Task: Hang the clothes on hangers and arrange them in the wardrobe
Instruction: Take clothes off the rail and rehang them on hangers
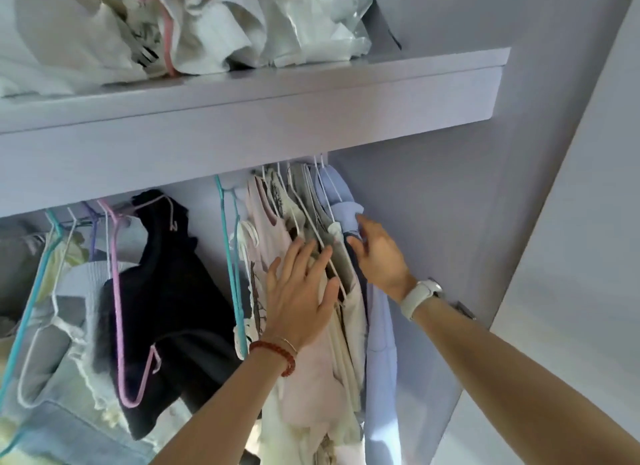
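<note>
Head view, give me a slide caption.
Left hand presses hung clothes aside while right hand holds the blue shirt.

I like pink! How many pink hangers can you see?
1. The pink hanger hangs left of the middle, in front of a black top. More could be hidden among the packed clothes.

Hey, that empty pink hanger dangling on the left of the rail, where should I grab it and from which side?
Probably grip the pink hanger on its long bare side bar, coming from the front. It carries no garment there, while the black top hangs right behind it and its hook sits tucked under the shelf.
</note>
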`<act>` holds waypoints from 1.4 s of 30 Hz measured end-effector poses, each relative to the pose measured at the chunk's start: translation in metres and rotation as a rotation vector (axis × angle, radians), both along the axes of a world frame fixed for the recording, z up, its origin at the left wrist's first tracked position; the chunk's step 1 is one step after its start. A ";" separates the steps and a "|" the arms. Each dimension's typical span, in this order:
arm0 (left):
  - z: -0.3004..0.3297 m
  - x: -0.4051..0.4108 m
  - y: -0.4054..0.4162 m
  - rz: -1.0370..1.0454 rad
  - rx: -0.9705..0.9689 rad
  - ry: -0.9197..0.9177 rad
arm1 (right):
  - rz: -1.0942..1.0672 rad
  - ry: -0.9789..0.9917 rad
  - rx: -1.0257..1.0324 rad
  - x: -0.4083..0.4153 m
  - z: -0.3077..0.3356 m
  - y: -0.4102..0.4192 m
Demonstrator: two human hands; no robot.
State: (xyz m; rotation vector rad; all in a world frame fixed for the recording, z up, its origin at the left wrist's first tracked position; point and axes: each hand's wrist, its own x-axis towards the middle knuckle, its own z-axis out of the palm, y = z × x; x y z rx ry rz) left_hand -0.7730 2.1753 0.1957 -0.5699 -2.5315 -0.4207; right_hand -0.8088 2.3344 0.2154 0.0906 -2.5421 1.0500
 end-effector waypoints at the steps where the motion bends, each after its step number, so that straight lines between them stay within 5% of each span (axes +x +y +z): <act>1: -0.002 -0.001 -0.002 -0.001 0.028 0.005 | -0.006 -0.006 0.012 -0.006 0.002 0.000; 8: -0.012 0.000 -0.022 0.025 0.069 0.032 | -0.140 -0.158 0.216 -0.041 0.025 -0.007; 14: -0.013 0.000 -0.033 0.034 0.062 0.008 | -0.320 0.069 -0.023 -0.029 0.033 -0.005; 18: -0.012 0.001 -0.033 0.048 0.092 -0.016 | -0.285 0.195 -0.035 0.019 0.014 0.003; 26: -0.010 0.032 -0.022 0.033 0.157 0.067 | -0.357 0.064 0.007 0.168 -0.044 0.020; 30: -0.032 0.087 0.001 -0.279 0.191 0.098 | -0.464 0.013 0.206 0.262 -0.065 0.021; 35: -0.054 0.153 0.037 -0.583 0.110 -0.115 | -0.507 -0.033 0.478 0.386 -0.074 0.014; 42: -0.110 0.252 0.070 -1.082 -0.009 -0.548 | -0.904 -0.274 0.458 0.547 -0.111 -0.004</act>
